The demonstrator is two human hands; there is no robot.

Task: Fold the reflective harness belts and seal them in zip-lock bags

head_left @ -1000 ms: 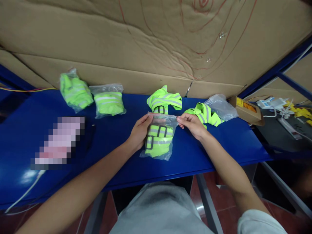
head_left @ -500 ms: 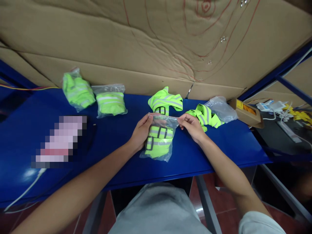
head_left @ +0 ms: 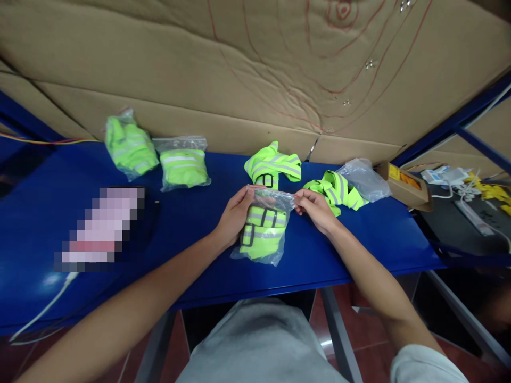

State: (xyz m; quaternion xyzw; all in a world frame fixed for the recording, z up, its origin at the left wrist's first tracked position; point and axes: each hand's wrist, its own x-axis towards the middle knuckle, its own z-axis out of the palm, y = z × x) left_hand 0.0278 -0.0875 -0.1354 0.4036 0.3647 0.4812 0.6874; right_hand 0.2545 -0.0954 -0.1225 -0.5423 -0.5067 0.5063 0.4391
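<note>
A clear zip bag (head_left: 275, 254) lies near the front of the blue table, a folded neon-yellow reflective strap (head_left: 261, 242) with black buckles inside it. My left hand (head_left: 235, 215) pinches the bag's top left corner. At the top right corner, the fingers of my right hand (head_left: 315, 208) are closed on the same zip edge, which is stretched between both hands. Just behind the bag sits a loose reflective strap (head_left: 275, 162) with a black buckle. Another loose strap (head_left: 337, 189) lies beyond my right hand, partly bunched up.
Two filled bags, a leaning one (head_left: 131, 146) and a flat one (head_left: 184, 167), stand at the back left. A pixelated device (head_left: 101, 226) with a white cable (head_left: 48, 314) lies left. Clear bags (head_left: 365, 181) and a cardboard box (head_left: 407, 186) are at right, before a cardboard wall (head_left: 159, 64).
The view has shifted slightly, so everything sits a little further right. Both hands keep their hold on the bag's top edge, and my right fingers have moved very little.
</note>
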